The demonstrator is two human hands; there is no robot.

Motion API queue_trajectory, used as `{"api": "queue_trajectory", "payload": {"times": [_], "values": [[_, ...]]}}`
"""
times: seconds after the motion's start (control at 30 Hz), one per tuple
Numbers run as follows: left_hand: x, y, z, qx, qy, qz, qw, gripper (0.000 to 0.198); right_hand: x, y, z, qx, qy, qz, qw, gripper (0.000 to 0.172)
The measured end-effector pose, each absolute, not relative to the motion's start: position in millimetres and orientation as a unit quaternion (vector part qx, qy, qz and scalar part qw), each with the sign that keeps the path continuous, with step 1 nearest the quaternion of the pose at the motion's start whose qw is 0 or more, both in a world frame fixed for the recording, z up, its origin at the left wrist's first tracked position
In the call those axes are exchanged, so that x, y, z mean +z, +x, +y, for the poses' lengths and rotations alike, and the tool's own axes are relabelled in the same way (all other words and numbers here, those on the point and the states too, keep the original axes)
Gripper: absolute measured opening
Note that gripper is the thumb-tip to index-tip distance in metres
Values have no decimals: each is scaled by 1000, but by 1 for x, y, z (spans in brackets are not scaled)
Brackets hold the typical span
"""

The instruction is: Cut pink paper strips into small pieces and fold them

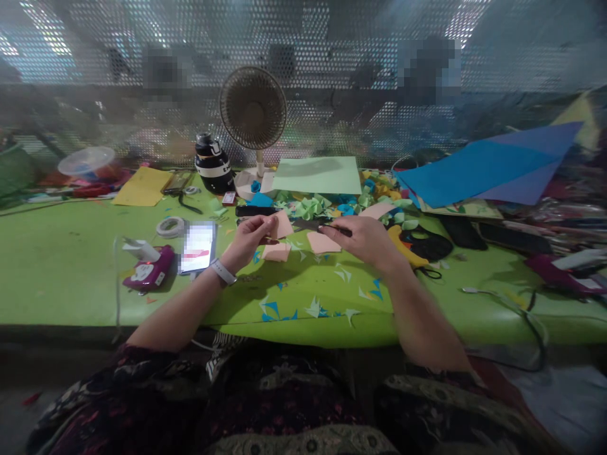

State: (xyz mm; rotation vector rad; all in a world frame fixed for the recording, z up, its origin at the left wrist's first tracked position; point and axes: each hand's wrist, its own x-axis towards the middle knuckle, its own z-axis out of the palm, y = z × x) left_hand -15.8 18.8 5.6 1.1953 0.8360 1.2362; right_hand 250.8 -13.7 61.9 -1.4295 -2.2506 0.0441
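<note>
Between the fingers of my left hand point(253, 234) is a small pale pink piece of paper point(284, 224), held just above the table. My right hand point(367, 237) grips a knife point(307, 224) with a dark blade and black handle, its blade pointing left toward that paper. Below the hands lie a pink paper square point(324, 242) and another small pink piece point(275, 253). A further pink strip point(378, 210) rests behind my right hand. Green and blue paper scraps point(315, 308) are scattered in front of me on the green table point(327, 332).
A fan point(253, 109), a black bottle point(212, 164) and a heap of folded paper pieces point(313, 207) stand at the back. To the left are a lit phone point(197, 248), tape roll point(171, 226) and purple glue gun point(150, 270). Blue sheets point(478, 167) lie right.
</note>
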Motion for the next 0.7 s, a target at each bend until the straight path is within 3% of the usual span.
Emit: {"api": "queue_trajectory", "payload": {"times": [0.7], "values": [[4,-17,20,529,504,356,583,42,63,253,-14,-9,-526,-815,242,54]]}}
